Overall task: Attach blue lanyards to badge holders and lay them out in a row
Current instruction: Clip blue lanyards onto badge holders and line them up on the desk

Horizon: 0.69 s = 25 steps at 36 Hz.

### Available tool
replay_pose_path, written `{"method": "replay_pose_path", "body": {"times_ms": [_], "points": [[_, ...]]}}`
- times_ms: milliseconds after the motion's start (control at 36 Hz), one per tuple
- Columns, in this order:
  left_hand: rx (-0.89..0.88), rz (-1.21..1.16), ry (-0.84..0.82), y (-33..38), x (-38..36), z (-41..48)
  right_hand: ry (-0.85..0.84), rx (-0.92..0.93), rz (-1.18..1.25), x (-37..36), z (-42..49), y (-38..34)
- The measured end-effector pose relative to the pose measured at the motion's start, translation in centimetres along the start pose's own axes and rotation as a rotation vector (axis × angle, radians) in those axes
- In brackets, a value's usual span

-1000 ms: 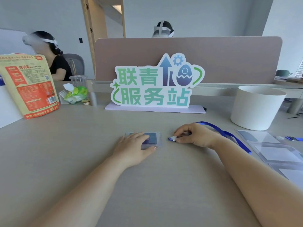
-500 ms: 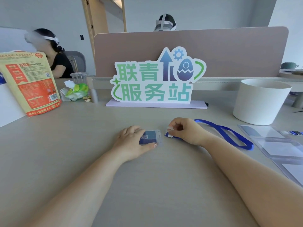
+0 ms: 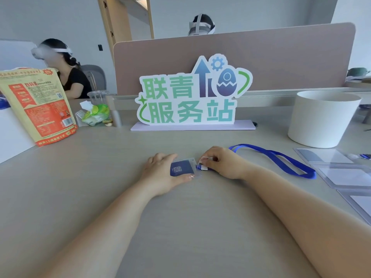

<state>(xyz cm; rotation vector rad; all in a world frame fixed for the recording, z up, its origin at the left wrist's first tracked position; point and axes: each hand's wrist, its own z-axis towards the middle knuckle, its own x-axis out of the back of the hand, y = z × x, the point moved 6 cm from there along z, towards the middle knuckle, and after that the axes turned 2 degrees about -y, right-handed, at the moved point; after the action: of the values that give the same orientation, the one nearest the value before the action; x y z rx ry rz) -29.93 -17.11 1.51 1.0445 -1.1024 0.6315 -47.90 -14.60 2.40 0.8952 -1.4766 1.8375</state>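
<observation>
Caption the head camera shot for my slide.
Left hand steadies a badge holder while right hand brings the lanyard clip.

Single head-worn wide-angle view, looking forward and slightly down across the desk (image 3: 84,193). Both forearms reach in from the bottom edge, close to the lens. Partition screen (image 3: 281,63) faces camera beyond.

Bare counter (image 3: 180,227) lies open between the forearms and to the left, while a sign (image 3: 192,93), white tub (image 3: 321,119) and clear badge holders (image 3: 345,177) hem in the far and right sides.
</observation>
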Motion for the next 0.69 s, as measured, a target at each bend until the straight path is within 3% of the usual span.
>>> {"method": "replay_pose_path", "body": {"times_ms": [278,528,694], "points": [[0.023,-0.048,0.050,-0.1,0.3,-0.1,-0.003,-0.005,0.075,-0.2,0.0,0.1],[-0.015,-0.082,0.194,-0.2,1.1,-0.1,0.015,0.008,0.115,-0.1,-0.1,-0.1],[-0.019,-0.104,0.206,-0.2,1.3,0.0,0.072,-0.070,0.297,0.8,-0.1,0.7]]}}
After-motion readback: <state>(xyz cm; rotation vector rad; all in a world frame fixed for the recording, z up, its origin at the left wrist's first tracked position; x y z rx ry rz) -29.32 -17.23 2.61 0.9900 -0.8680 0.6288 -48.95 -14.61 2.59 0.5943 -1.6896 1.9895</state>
